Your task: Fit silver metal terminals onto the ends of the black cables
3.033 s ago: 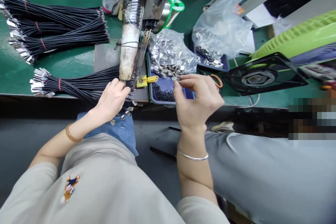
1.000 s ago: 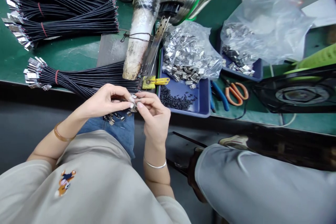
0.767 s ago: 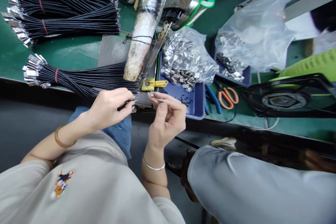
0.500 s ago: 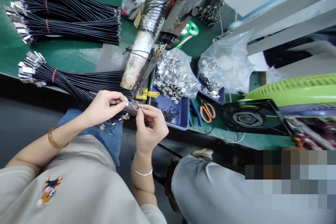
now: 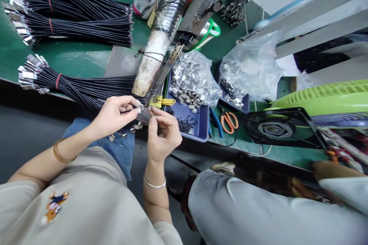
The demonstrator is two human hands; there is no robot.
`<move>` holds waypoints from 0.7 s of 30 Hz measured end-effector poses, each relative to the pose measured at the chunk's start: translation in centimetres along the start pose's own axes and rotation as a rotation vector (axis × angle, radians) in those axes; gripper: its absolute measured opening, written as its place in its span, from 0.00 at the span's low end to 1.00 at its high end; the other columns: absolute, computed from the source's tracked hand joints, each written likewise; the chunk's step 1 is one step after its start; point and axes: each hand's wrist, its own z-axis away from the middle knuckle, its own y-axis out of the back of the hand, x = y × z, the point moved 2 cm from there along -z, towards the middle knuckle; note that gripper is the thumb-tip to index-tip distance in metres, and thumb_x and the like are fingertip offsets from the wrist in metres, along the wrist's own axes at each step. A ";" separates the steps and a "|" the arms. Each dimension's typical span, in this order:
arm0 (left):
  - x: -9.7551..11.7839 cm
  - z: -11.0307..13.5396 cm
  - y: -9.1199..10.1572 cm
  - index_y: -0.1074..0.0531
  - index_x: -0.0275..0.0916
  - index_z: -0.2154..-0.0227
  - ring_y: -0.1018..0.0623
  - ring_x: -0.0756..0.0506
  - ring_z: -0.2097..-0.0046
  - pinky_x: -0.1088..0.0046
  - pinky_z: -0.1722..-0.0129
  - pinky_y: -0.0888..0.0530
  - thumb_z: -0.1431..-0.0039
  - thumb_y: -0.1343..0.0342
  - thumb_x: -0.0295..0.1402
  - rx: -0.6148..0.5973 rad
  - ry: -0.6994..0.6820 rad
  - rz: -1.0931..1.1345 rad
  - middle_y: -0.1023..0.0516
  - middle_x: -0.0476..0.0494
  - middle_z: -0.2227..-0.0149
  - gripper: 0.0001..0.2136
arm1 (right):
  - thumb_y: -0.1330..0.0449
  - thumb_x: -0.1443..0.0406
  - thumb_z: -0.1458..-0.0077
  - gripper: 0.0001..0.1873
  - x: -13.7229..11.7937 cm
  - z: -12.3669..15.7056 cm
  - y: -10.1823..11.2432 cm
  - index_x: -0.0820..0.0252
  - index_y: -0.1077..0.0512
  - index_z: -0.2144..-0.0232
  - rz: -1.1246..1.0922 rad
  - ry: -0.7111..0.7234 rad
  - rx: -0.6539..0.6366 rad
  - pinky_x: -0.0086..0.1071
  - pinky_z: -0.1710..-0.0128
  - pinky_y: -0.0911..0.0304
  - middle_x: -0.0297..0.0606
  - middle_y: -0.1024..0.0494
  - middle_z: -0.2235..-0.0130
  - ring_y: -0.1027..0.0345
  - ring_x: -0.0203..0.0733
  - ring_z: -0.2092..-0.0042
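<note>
My left hand point(image 5: 115, 116) is pinched round the end of a black cable point(image 5: 125, 112), whose stripped wire tips poke out past the fingertips. Facing it, my right hand point(image 5: 163, 132) has its thumb and forefinger together by those wire tips; a small piece seems to be between them, too tiny to make out. Just beyond both hands a bundle of black cables point(image 5: 86, 86) with metal connectors lies on the table edge. A few metal connectors point(image 5: 136, 126) hang below my left hand. Close above my fingers ends a stained white duct point(image 5: 145, 72), beside a slanting metal rod point(image 5: 168, 67).
More banded cable bundles point(image 5: 80, 26) lie at the back left. To the right are a blue tray point(image 5: 203, 124) of connectors and small black parts, orange-handled scissors point(image 5: 230, 122), a black fan point(image 5: 276, 128) and a yellow clip point(image 5: 163, 101). A co-worker's leg point(image 5: 244, 206) is close by.
My right hand has shifted slightly left and up towards the cable end. The small metal piece seen at its fingertips earlier is now hard to make out. My left hand keeps its grip.
</note>
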 end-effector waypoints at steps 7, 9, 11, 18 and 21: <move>0.0 -0.1 0.0 0.20 0.32 0.73 0.24 0.50 0.71 0.78 0.70 0.28 0.46 0.41 0.33 0.013 -0.036 -0.017 0.19 0.44 0.72 0.09 | 0.37 0.71 0.41 0.06 -0.4 -0.2 -0.2 0.54 0.28 0.66 0.129 0.175 -0.027 0.37 0.58 0.23 0.38 0.15 0.59 0.18 0.42 0.58; 0.1 -0.2 -0.1 0.20 0.32 0.74 0.25 0.50 0.72 0.78 0.71 0.28 0.47 0.41 0.33 0.031 -0.033 -0.020 0.20 0.44 0.73 0.09 | 0.37 0.72 0.42 0.07 -0.6 -0.4 -0.2 0.54 0.28 0.66 0.168 0.212 -0.023 0.35 0.59 0.24 0.37 0.15 0.60 0.18 0.41 0.59; 0.3 -0.4 -0.2 0.20 0.32 0.74 0.25 0.50 0.72 0.78 0.71 0.28 0.48 0.41 0.33 0.041 -0.030 -0.022 0.20 0.44 0.73 0.09 | 0.37 0.73 0.42 0.08 -0.8 -0.5 -0.2 0.54 0.28 0.66 0.197 0.246 -0.018 0.33 0.60 0.24 0.37 0.15 0.60 0.18 0.39 0.60; 0.5 -0.4 -0.4 0.20 0.32 0.75 0.28 0.51 0.73 0.78 0.73 0.31 0.48 0.42 0.33 0.084 -0.044 -0.075 0.22 0.46 0.76 0.10 | 0.38 0.73 0.42 0.09 -0.9 -1.0 -0.2 0.53 0.30 0.65 0.227 0.300 -0.027 0.32 0.61 0.24 0.36 0.14 0.60 0.18 0.38 0.61; 0.5 -0.4 -0.5 0.19 0.32 0.74 0.28 0.51 0.74 0.78 0.73 0.32 0.48 0.43 0.33 0.113 -0.039 -0.105 0.22 0.45 0.76 0.10 | 0.37 0.73 0.42 0.09 -0.9 -1.1 -0.3 0.53 0.30 0.65 0.231 0.301 -0.029 0.33 0.61 0.23 0.36 0.14 0.60 0.18 0.39 0.61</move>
